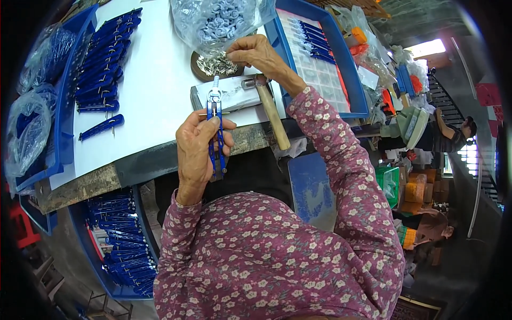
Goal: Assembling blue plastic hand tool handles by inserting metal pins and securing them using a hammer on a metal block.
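My left hand (196,148) grips a blue drawing compass (215,125) upright, its white screw top pointing away from me and a thin pin sticking out sideways near my thumb. Farther off, my right hand (257,53) pinches at a pile of small metal parts (216,65) in a dark round dish (198,72). A wooden-handled hammer (271,109) lies beside a small metal block (237,93) between the two hands.
A clear bag of pale caps (218,21) stands behind the dish. Finished blue compasses (101,64) lie in rows at left; a blue tray (320,58) holds a few at right. A blue crate (122,240) below the table holds many more. Other people work at far right.
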{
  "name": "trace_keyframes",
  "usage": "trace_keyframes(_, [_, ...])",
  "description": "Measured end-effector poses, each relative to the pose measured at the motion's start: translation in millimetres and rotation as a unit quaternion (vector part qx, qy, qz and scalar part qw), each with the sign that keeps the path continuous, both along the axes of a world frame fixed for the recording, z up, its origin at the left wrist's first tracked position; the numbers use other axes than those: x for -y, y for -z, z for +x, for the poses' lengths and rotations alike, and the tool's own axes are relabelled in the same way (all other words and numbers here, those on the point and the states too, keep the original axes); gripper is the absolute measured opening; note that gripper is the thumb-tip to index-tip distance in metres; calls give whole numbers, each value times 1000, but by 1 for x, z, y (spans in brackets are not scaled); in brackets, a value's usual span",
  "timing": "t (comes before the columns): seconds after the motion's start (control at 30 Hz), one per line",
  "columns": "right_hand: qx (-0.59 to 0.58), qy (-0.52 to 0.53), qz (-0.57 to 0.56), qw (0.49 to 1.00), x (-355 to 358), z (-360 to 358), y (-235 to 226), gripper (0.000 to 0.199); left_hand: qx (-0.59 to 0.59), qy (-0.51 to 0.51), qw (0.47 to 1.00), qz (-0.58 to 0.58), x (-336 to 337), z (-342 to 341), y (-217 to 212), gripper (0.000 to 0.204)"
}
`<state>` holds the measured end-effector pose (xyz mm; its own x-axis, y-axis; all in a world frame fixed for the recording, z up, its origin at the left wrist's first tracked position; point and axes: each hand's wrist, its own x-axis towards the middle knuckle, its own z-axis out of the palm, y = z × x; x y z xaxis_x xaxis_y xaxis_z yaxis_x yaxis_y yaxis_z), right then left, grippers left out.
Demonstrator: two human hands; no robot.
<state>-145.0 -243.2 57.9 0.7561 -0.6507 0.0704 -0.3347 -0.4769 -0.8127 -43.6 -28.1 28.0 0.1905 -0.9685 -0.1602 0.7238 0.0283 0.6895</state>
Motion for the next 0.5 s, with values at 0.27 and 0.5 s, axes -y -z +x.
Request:
trace_keyframes(0.27, [65,-44,-64,995,-36,-3,-23,17,0,-40,999,-16,1,5,-7,24])
trace_keyframes(0.5, [60,-92,-59,992,-68,-16,-24,11,2,-63,998,-27,5,6,-13,24])
